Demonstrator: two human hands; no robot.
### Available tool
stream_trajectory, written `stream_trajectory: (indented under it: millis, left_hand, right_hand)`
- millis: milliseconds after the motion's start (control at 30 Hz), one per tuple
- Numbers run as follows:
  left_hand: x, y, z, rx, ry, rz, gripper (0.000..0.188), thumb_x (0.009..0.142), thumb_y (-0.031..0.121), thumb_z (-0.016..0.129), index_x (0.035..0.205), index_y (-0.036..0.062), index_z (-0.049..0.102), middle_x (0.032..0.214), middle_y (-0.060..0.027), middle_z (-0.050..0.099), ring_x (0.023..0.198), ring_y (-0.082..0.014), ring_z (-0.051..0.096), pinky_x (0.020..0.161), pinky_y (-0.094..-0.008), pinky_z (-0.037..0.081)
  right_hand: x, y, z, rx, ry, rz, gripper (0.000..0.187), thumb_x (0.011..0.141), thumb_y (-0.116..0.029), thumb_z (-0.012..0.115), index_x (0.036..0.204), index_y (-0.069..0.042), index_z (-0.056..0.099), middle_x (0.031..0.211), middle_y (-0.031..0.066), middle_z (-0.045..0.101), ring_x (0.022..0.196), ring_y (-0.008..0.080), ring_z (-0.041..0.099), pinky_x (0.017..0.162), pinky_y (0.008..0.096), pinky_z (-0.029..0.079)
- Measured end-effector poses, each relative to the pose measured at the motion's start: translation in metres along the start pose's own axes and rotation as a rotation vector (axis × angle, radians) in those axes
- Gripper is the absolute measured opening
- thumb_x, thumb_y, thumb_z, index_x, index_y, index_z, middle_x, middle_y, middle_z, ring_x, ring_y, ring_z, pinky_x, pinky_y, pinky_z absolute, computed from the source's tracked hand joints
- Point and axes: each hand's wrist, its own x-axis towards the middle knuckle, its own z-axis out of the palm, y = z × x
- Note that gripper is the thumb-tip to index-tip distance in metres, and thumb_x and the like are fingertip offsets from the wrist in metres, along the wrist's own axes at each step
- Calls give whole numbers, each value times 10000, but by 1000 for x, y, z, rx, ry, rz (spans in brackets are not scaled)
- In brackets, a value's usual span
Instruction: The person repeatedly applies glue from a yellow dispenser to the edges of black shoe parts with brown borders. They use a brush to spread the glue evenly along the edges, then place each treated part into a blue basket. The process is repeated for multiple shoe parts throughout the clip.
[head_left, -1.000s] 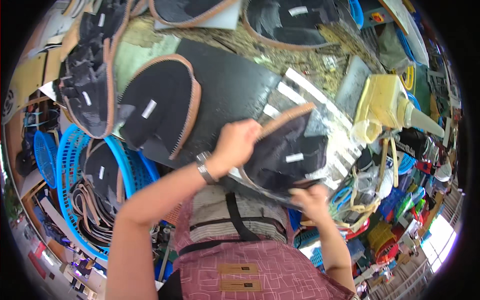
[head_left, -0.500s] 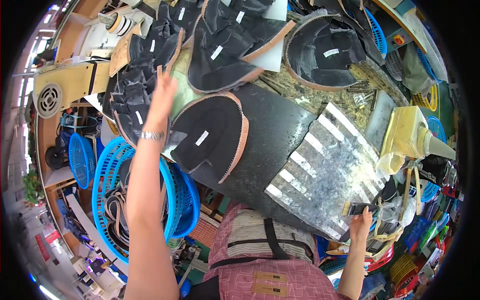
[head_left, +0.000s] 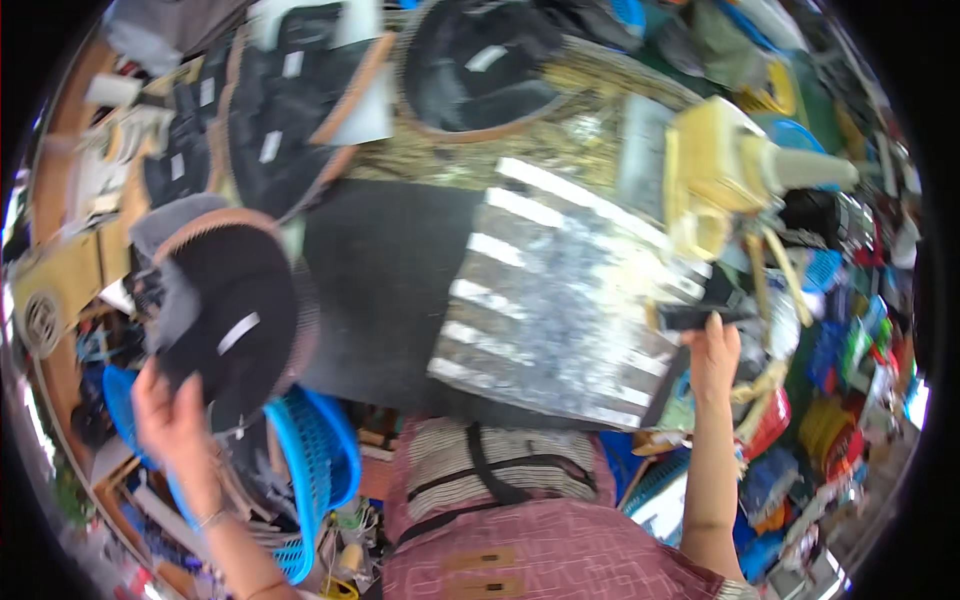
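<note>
My right hand (head_left: 712,360) holds a black-handled brush (head_left: 690,318) at the right end of a stained sheet with white stripes (head_left: 560,300). The brush's pale bristles point left over the sheet. On the left, a black curved shoe-upper-like piece (head_left: 225,290) with a tan zigzag-cut rim and a white label lies over the bench edge, partly above a blue basket. My left hand (head_left: 172,415) is at its lower left edge, blurred, fingers apart. I cannot tell whether the fingertips touch it.
More black pieces with tan rims (head_left: 480,70) lie along the back of the bench. A dark mat (head_left: 385,270) spreads between the left piece and the striped sheet. A cream plastic container (head_left: 710,165) stands at back right. The blue basket (head_left: 300,470) is below left.
My left hand has come back from the far pieces to the near left piece's lower edge. The view has shifted, so the bench sits further left. The brush stays in my right hand.
</note>
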Motion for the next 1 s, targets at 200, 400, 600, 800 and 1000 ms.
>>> stream_trajectory:
  millis: [200,400,600,800,1000]
  left_hand:
    - [31,144,-5,276,-1386,711,133,725,185,623,784,66,640,648,-65,588,649,-182,571,581,-297,421]
    - [-50,118,247,85,-1713,1250,93,711,129,577,668,63,527,646,-87,537,674,-277,552,626,-380,444]
    - [-125,86,321,74,-649,1595,185,670,121,548,833,37,576,889,-75,532,904,-215,491,768,-326,410]
    - [-160,29,284,193,-866,1277,486,717,240,629,1127,15,500,1184,-157,455,1114,-328,424,917,-435,369]
    - [-157,23,286,161,-839,1313,498,742,256,630,1159,23,488,1218,-156,442,1144,-330,412,947,-451,351]
  right_hand:
    - [51,-68,1,-565,48,-315,185,834,-166,570,840,19,582,618,44,595,545,97,552,531,229,429]
    - [101,-53,-3,-846,-18,-590,145,788,-127,616,844,6,635,639,33,613,588,94,566,530,213,434]
    - [96,-46,-40,-254,32,-96,142,844,-156,559,769,-35,557,577,23,570,442,70,512,418,192,403]
    - [36,-20,65,-324,-636,-144,176,684,-89,674,817,-25,578,776,35,594,695,108,557,596,250,457]
    - [62,-12,112,-655,-627,-674,217,640,-136,683,743,-43,516,688,89,542,624,226,555,558,307,454]
